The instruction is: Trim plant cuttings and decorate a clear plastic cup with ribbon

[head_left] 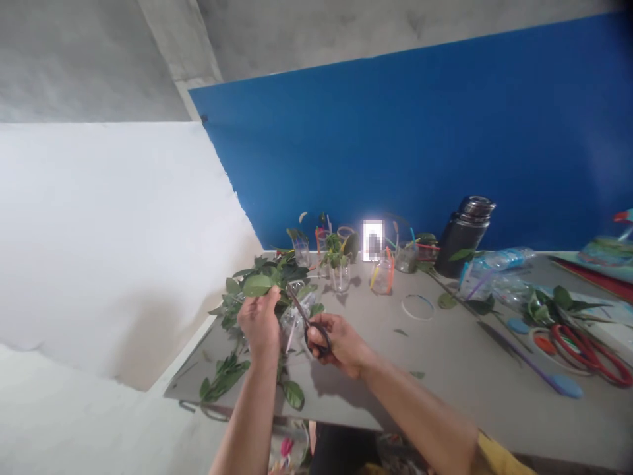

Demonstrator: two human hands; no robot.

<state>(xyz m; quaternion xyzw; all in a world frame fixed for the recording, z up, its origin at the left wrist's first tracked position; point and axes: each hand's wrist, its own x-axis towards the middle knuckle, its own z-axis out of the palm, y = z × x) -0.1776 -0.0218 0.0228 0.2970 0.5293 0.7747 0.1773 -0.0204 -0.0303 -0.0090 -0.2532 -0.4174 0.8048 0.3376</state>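
My left hand (259, 321) is closed in a pinch on a green leaf (257, 285) of a leafy branch (267, 277) that lies at the table's left end. Beside it, my right hand (341, 343) grips a pair of dark scissors (305, 316), fingers through the handles. The blades point up and left toward the branch, close to my left hand. A smaller leafy sprig (222, 376) lies on the table below my left hand.
Several small glass jars (340, 270) with cuttings and coloured straws stand at the back of the grey table (445, 369). A dark flask (462, 234), a plastic bottle (494, 264), red scissors (588, 349) and a blue-tipped stick (544, 376) lie to the right. A blue wall stands behind.
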